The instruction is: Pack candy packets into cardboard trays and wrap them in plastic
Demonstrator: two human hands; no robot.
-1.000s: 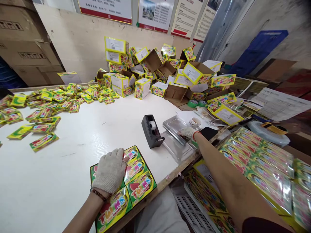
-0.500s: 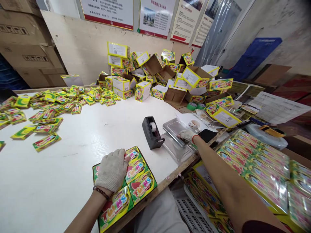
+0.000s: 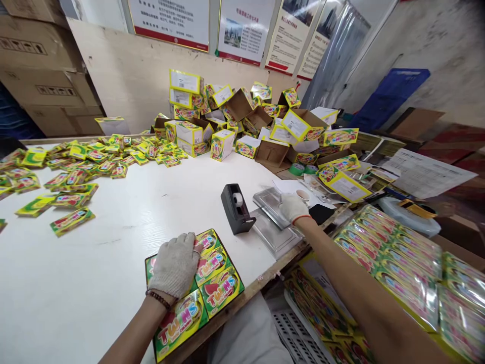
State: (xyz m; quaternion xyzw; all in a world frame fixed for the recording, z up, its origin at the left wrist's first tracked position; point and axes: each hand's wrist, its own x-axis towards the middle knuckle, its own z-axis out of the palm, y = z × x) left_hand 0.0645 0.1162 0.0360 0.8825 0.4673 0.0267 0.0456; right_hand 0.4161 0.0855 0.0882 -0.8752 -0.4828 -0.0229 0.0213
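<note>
My left hand [image 3: 175, 265], in a white knitted glove with a beaded bracelet at the wrist, lies flat on a block of small candy boxes [image 3: 222, 288] marked TWINS. The boxes sit side by side within a thin dark edge at the table's front. My right hand [image 3: 294, 208], also gloved, is at a stack of clear plastic bags [image 3: 270, 206]; its fingers are curled at the upper one's right edge, slightly blurred. More clear plastic [image 3: 278, 237] lies flat beneath. Between the hands stands a black tape dispenser [image 3: 237, 210] with a white roll.
Loose candy boxes [image 3: 76, 177] are heaped at the left. Yellow-edged cartons [image 3: 223, 121], several open, pile up at the back. A tape roll [image 3: 302, 195] and green tape [image 3: 296, 169] lie beyond my right hand. Wrapped packs [image 3: 401, 258] stand at the right, below the table edge [image 3: 261, 288].
My right hand has turned and drawn its fingers in at the plastic's edge. My left hand stays on the candy boxes. The view has shifted slightly.
</note>
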